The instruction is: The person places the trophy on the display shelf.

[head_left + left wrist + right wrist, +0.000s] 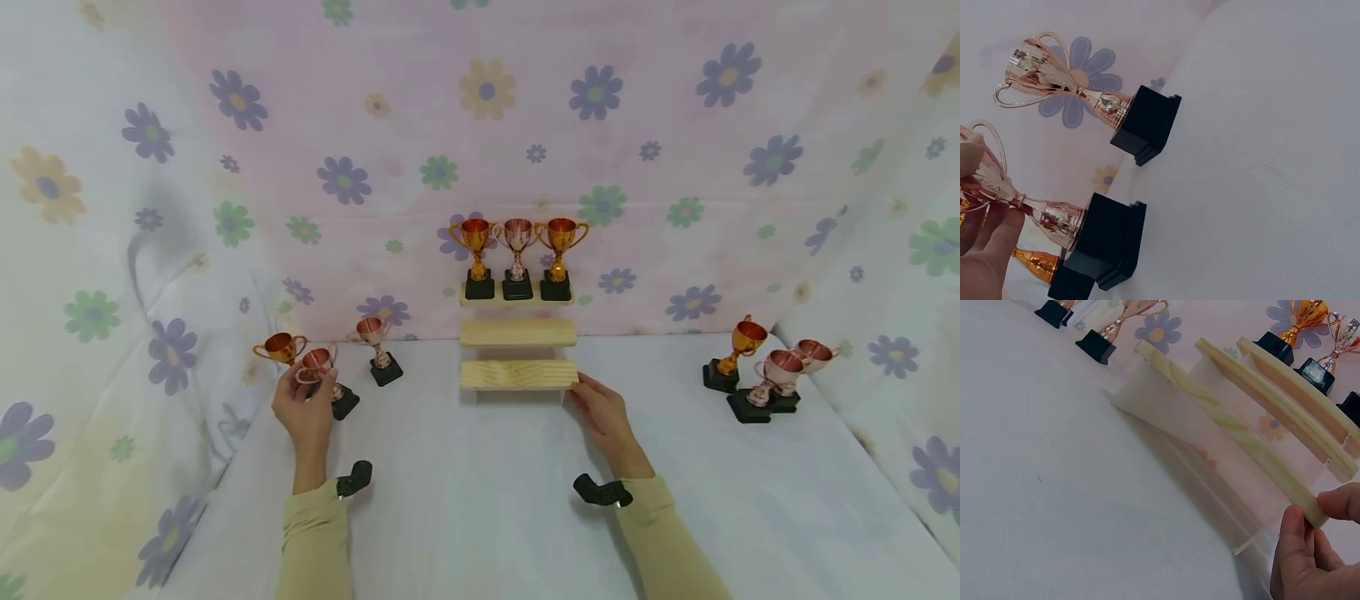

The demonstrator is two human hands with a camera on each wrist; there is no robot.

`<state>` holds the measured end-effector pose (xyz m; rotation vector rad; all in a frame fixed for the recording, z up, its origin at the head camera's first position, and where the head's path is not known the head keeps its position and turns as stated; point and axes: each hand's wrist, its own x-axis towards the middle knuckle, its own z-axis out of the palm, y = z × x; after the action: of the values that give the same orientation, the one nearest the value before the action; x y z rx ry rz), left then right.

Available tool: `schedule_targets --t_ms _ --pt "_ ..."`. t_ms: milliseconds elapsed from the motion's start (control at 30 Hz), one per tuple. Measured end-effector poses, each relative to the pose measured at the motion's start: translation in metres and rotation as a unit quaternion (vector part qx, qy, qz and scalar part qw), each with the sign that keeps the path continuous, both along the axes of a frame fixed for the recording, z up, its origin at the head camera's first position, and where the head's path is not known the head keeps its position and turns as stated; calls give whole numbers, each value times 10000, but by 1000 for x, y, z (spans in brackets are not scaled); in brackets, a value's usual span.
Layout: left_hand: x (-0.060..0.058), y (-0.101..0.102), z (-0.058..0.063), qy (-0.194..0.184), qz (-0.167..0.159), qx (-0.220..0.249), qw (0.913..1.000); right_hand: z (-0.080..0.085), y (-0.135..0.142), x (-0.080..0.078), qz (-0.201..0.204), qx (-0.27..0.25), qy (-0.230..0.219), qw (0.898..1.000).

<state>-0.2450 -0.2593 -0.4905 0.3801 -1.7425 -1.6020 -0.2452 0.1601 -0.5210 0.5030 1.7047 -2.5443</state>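
My left hand (306,410) grips the cup of a rose-gold trophy (1054,219) with a black base. Just behind it stands a gold trophy (280,347), partly hidden by the hand. Another rose-gold trophy (372,335) is a little to the right on the table. With thumb and fingers, my right hand (606,417) pinches the right end of the lowest board of a three-step wooden stand (517,375). On its top step stand a gold trophy (477,242), a rose-gold trophy (517,242) and a second gold trophy (560,242).
At the right of the white-covered table (480,500) stand a gold trophy (747,337) and two rose-gold trophies, the front one (780,367) overlapping the other (813,354). Flower-printed cloth (405,125) hangs behind and at both sides.
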Motion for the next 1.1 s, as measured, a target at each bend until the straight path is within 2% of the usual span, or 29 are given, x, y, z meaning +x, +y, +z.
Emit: schedule_targets --t_ms 167,267,400,533,667,800,1100 --pt "8 6 8 367 28 -52 9993 -2 0 -2 2 11 50 10000" --pt "15 12 18 608 -141 -107 9980 -3 3 -2 28 104 -24 9999" --pt "21 18 27 876 -616 -297 9938 -4 5 -3 23 203 -52 9998" --pt "23 30 37 1033 -1264 -407 9857 -5 6 -4 15 211 13 9998" --pt "21 53 48 1107 -2063 -452 9711 -6 6 -4 6 204 54 9998" --pt "12 84 54 1079 -2833 -700 9504 -6 6 -3 26 256 105 9996" --pt "-19 157 59 520 -4113 -813 9064 -6 6 -4 -55 198 192 9996"
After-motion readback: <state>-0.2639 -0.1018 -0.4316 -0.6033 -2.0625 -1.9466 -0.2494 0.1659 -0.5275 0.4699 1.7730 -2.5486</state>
